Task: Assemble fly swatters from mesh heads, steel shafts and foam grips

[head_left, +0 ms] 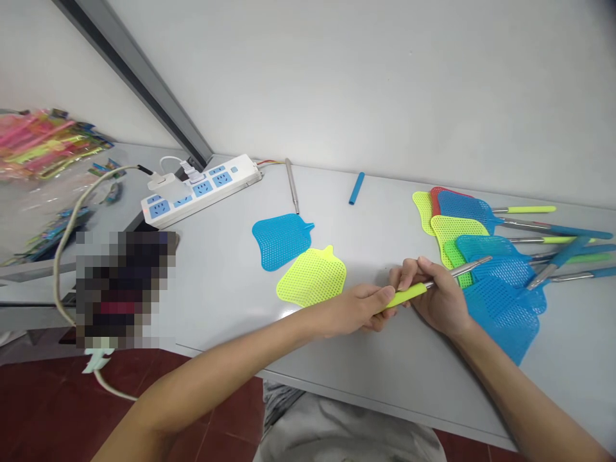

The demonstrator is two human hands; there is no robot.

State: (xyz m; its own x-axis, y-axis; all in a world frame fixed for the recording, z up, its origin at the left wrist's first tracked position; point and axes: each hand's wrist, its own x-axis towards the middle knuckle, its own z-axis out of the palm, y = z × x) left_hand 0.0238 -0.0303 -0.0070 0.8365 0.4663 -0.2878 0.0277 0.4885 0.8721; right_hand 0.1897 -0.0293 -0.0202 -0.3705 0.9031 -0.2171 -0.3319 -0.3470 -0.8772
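Note:
My left hand [362,310] is closed round the yellow grip of a fly swatter handle [408,296]. Its metal rod crosses the palm of my right hand [445,301], whose fingers are curled by the front of the yellow grip. No swatter head is on this rod's tip. Beside my left hand lies a loose yellow swatter head [312,279], with a blue swatter head [283,240] behind it. A bare metal rod [292,186] and a blue grip sleeve [357,188] lie farther back. Right of my right hand is a pile of fly swatters [500,263] with handles attached.
A white power strip [202,192] with plugs and a cable [67,237] stands at the left. Bagged colourful items [48,147] lie at the far left. A pixelated dark object [128,289] is near the table's left edge. A wall [337,83] closes off the back.

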